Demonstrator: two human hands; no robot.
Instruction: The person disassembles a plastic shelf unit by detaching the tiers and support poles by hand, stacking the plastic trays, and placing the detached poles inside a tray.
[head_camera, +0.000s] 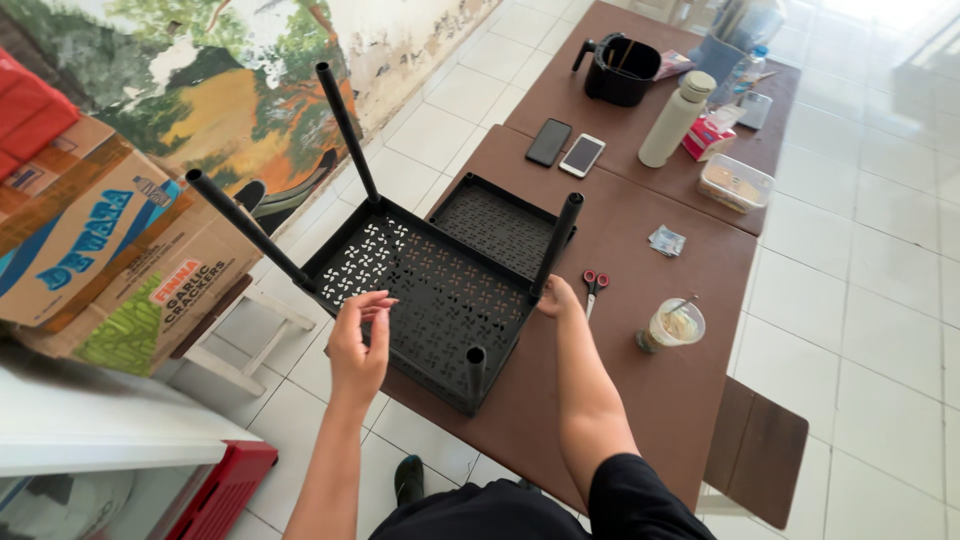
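Nearest, the left hand (357, 345) hovers at the near-left edge of the black perforated plastic shelf tray (430, 290), fingers (372, 303) loosely spread and gripping nothing. Just beyond, the right hand (556, 298) is wrapped around the base of a black plastic leg tube (556, 245) standing in the tray's right corner socket. That tray lies upside down on the brown tabletop (640, 400), overhanging its left edge, with two more long tubes angled up at the far-left corners and a short stub at the near corner. Seating the tube well looks to call for a straight push with the tray steadied. Farther off lie red-handled scissors (594, 283), a clear plastic drink cup (674, 325), two phones (565, 148) and a black jug (620, 68).
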